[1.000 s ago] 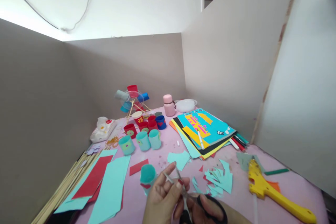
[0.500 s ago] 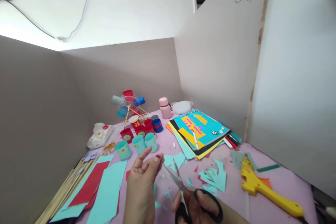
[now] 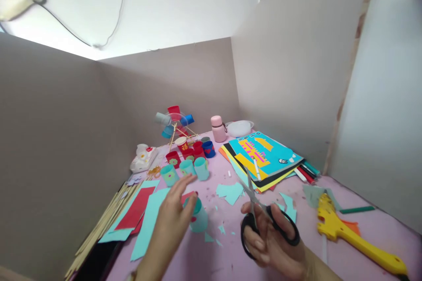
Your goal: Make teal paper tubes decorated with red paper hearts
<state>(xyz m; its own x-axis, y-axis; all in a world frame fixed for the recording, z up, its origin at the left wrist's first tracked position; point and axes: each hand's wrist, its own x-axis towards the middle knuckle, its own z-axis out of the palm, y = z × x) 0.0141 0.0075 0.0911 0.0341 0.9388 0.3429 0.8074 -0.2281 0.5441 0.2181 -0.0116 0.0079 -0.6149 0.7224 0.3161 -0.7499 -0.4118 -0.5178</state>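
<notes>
My right hand (image 3: 270, 237) holds a pair of scissors (image 3: 252, 195) with black handles, the fingers through the loops and the blades apart, pointing up and away. My left hand (image 3: 176, 210) has its fingers and thumb apart. It is just beside a mint-green paper cup (image 3: 200, 223) with small red marks on its side, and partly hides it. Whether the hand touches the cup is hard to see. Small mint paper scraps (image 3: 209, 237) lie right of that cup. A larger cut mint piece (image 3: 231, 192) lies farther back.
Several decorated cups (image 3: 187, 167) stand behind, below a wheel model (image 3: 174, 120) and near a pink bottle (image 3: 218, 129). Coloured sheets (image 3: 283, 151) are stacked at right, with a yellow glue gun (image 3: 356, 239) nearer. Paper strips (image 3: 150, 219) and wooden sticks (image 3: 99, 228) lie left.
My left hand has opened from a pinch and moved down-left toward the cup, which now shows. The scissors moved right, off the left fingers. The view has shifted slightly.
</notes>
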